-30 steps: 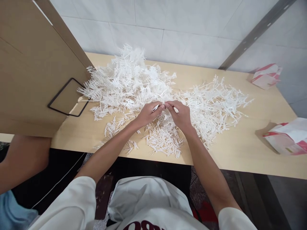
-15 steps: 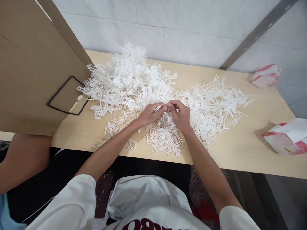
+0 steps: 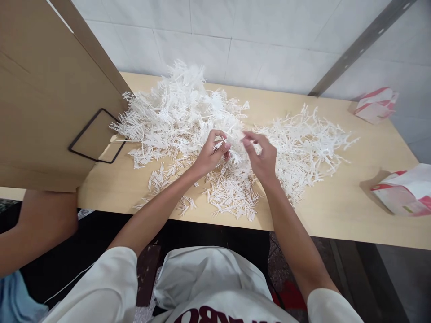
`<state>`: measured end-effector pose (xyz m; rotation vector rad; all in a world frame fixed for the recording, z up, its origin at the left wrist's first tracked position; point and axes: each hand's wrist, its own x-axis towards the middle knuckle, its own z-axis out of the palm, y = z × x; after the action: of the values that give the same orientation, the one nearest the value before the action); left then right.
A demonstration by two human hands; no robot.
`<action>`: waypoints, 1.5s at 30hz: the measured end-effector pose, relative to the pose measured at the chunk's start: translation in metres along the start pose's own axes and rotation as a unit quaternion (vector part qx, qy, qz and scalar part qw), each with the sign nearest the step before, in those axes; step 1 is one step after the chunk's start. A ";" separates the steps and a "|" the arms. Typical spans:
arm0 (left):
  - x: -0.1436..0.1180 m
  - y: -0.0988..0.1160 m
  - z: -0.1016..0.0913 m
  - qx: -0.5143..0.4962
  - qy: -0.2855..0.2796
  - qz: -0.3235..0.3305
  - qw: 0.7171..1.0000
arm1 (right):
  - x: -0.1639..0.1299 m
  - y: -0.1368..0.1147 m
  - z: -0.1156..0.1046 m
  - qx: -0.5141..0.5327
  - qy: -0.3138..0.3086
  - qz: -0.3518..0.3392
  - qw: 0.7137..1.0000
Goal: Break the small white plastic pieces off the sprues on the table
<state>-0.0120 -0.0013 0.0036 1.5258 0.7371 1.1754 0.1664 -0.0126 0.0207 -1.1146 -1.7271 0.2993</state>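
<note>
My left hand (image 3: 213, 154) is closed on a small white branched plastic piece (image 3: 218, 145), its thin prongs showing between thumb and fingers. Just to the right, my right hand (image 3: 263, 157) is apart from the left, its thumb and forefinger slightly blurred and parted, with nothing visible in them. Under and behind both hands spreads a large heap of white branched plastic pieces (image 3: 182, 107). A second pile of longer white sprigs (image 3: 313, 139) lies to the right. Short loose white bits (image 3: 232, 197) form a small pile nearer the table edge.
A cardboard panel (image 3: 50, 89) with a black rectangular wire frame (image 3: 97, 134) stands at the left of the wooden table (image 3: 336, 206). Behind it shows another person's arm (image 3: 47, 220). Two red-and-white paper packets (image 3: 377, 105) (image 3: 404, 190) sit at the right, before a tiled wall (image 3: 269, 36).
My hands were together at the fingertips and have drawn apart. The right hand moved right and its fingers parted; the left keeps its white piece, turned slightly upward.
</note>
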 end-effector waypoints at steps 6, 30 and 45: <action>0.000 0.002 -0.004 0.127 -0.005 0.052 0.991 | -0.004 -0.004 0.009 0.017 -0.112 -0.028 0.993; -0.010 0.005 0.010 0.102 0.047 0.040 0.993 | -0.018 -0.011 0.033 0.165 -0.023 0.135 0.977; -0.002 0.003 0.005 0.160 0.113 0.080 0.977 | -0.013 -0.009 0.024 0.083 -0.007 0.021 0.996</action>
<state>-0.0080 -0.0061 0.0061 1.7611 1.0092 1.4186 0.1418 -0.0205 0.0081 -1.0298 -1.6597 0.4687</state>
